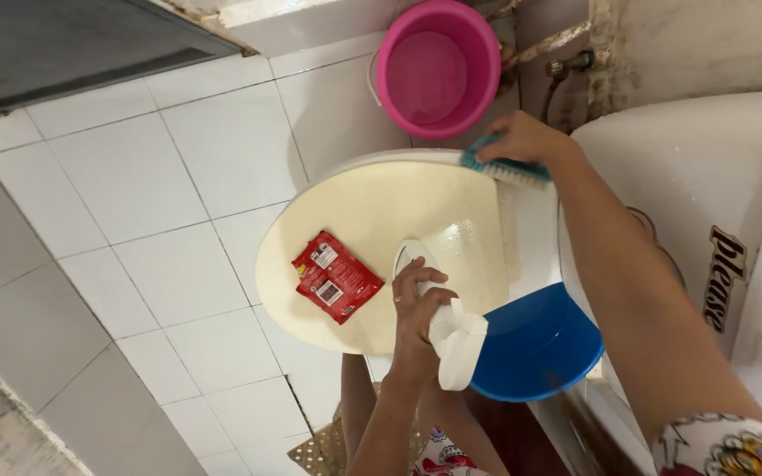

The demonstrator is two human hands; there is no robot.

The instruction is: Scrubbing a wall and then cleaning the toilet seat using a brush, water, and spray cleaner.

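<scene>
The white tiled floor fills the view from 7 to 11 o'clock. At 3 o'clock a big white basin runs down the right edge. In the middle lies a round cream board, wet and glossy on its right side, overlapping a blue tub at 5 o'clock. A pink bucket stands on the floor at 12 o'clock, just past the board's far rim and apart from it.

Your right hand reaches up to 1 o'clock, fingers curled tight over the back of a teal scrubbing brush, whose pale bristles press on the board's far right edge. Your left hand sits just below centre, fingers wrapped around a white shoe. The shoe's toe rests on the board and its heel hangs toward you, over the blue tub's edge.

A red sachet lies flat on the board at 9 o'clock from your left hand, just beside the shoe's toe without touching it.
</scene>
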